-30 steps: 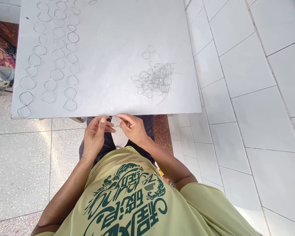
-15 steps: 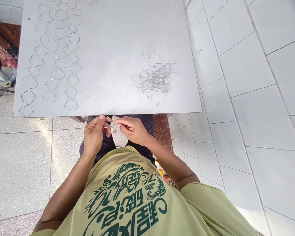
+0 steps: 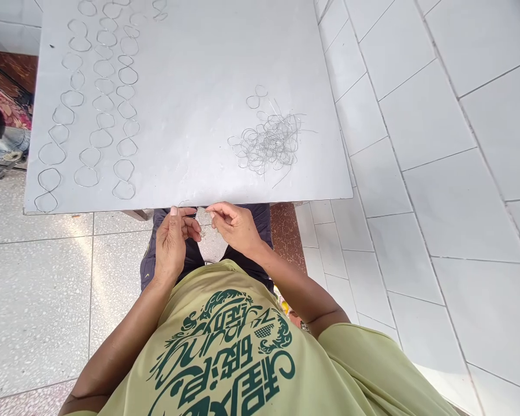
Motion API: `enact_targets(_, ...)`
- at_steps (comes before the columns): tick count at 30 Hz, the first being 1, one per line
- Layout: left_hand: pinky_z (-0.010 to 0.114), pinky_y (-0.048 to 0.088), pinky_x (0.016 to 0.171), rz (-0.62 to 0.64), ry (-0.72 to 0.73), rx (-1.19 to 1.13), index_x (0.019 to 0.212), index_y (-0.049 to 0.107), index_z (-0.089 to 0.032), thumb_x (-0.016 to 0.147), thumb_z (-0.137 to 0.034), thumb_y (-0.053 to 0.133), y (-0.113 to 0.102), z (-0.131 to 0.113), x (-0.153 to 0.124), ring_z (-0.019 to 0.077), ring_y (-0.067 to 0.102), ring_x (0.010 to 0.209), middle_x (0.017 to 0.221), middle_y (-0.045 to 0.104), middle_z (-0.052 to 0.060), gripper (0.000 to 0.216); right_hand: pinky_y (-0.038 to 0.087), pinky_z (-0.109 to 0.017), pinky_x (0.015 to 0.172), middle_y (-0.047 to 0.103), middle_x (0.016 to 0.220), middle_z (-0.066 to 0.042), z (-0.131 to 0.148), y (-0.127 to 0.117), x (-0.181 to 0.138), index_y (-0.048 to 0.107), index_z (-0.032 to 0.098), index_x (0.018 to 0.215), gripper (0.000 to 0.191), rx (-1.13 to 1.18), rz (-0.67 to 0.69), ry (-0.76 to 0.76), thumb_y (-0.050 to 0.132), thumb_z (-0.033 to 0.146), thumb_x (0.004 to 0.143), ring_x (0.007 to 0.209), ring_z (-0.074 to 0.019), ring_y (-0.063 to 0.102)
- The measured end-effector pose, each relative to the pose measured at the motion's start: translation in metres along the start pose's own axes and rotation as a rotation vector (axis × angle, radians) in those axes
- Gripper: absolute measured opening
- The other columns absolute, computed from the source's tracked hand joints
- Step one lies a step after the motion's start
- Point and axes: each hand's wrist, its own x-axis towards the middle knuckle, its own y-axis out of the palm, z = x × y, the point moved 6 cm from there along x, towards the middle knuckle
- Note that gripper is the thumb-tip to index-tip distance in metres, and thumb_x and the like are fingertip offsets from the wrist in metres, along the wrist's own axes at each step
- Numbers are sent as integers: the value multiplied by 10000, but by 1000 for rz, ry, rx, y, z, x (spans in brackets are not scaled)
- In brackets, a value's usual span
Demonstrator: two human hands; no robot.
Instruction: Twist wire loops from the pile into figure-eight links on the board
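Observation:
Just off the table's near edge, my left hand [image 3: 171, 245] pinches a thin wire [image 3: 185, 201] between thumb and index finger, its other fingers loosely curled. A curved part of that wire rises above the fingertips against the tabletop. Facing it from the right, my right hand [image 3: 237, 230] is closed in a pinch, with thumb and index finger together at the wire's other side. The wire is very fine, so its full course between the hands is hard to follow. A tangled pile of wire pieces [image 3: 268, 144] lies on the table beyond my right hand.
On the white table [image 3: 186, 104], figure-eight wire loops [image 3: 49, 190] lie in columns at the left. A separate wire figure-eight [image 3: 255, 97] sits behind the pile. White tiles [image 3: 433, 208] flank the right side. Dark items stand beyond the table's left edge.
My left hand has turned a little and its fingers are more spread. The wire's curve now shows above its fingertips. My right hand has shifted slightly, and the view has tilted a little.

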Motion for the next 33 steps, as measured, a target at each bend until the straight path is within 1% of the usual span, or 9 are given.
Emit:
enact_targets(3, 283, 521, 662, 60, 11, 74, 1027, 738, -211, 1019, -590, 640, 2, -8, -6, 138, 628, 652, 828, 690, 23, 391, 486, -254, 617, 675, 728, 5, 3, 0, 2, 727, 177, 1082, 264, 65, -52, 27, 596, 392, 1003, 607, -129, 592)
enact_targets(6, 274, 516, 675, 53, 32, 144, 923, 728, -206, 953, -492, 761, 4, -13, -10, 132, 623, 664, 832, 692, 17, 290, 510, -253, 632, 717, 757, 3, 8, 4, 2, 710, 189, 1071, 245, 83, -56, 43, 604, 401, 1010, 608, -126, 630)
enact_targets(12, 283, 532, 676, 10, 54, 117, 884, 713, -209, 946, -431, 739, -1, -15, -3, 139, 626, 658, 806, 687, 8, 232, 492, -245, 609, 713, 745, 14, 12, 14, 4, 652, 207, 982, 194, 112, 7, 64, 594, 390, 1015, 596, -124, 627)
enact_targets(17, 276, 536, 677, -17, 50, 125, 884, 722, -209, 956, -425, 733, -11, -15, 7, 135, 634, 652, 797, 688, 7, 228, 361, -235, 539, 645, 681, 37, 20, 15, 13, 609, 211, 827, 195, -54, 98, 41, 574, 302, 996, 545, -102, 498)
enact_targets(21, 277, 538, 685, -29, 75, 93, 997, 720, -209, 998, -479, 692, -17, -20, 8, 131, 633, 661, 834, 695, 12, 272, 357, -247, 562, 622, 646, 44, 33, 11, 31, 586, 208, 794, 220, -104, 128, -5, 556, 277, 1001, 534, -102, 479)
enact_targets(24, 282, 542, 708, -50, 75, 109, 1056, 713, -217, 1009, -501, 682, -22, -23, 3, 132, 637, 680, 848, 692, 8, 290, 372, -253, 566, 651, 640, 40, 43, 4, 60, 593, 208, 801, 206, -126, 131, -9, 557, 260, 996, 524, -108, 511)
enact_targets(27, 292, 540, 701, -37, 46, 156, 1022, 709, -225, 1008, -515, 675, -26, -16, -4, 146, 637, 677, 827, 690, 8, 293, 414, -260, 565, 704, 669, 13, 56, -6, 107, 611, 203, 800, 191, -172, 117, -9, 565, 223, 985, 534, -122, 580)
enact_targets(31, 323, 547, 643, 35, 8, 244, 950, 691, -248, 964, -554, 694, -31, 14, -6, 188, 647, 653, 787, 690, 20, 306, 427, -276, 499, 743, 721, -42, 69, -13, 184, 620, 192, 814, 182, -200, 112, 65, 585, 173, 991, 515, -138, 605)
enact_targets(33, 341, 555, 633, 18, -19, 325, 950, 677, -253, 935, -561, 697, -41, 35, -5, 208, 667, 647, 784, 704, 24, 309, 411, -268, 467, 743, 735, -62, 69, -11, 223, 594, 189, 793, 214, -190, 114, 129, 596, 156, 1004, 508, -130, 589)
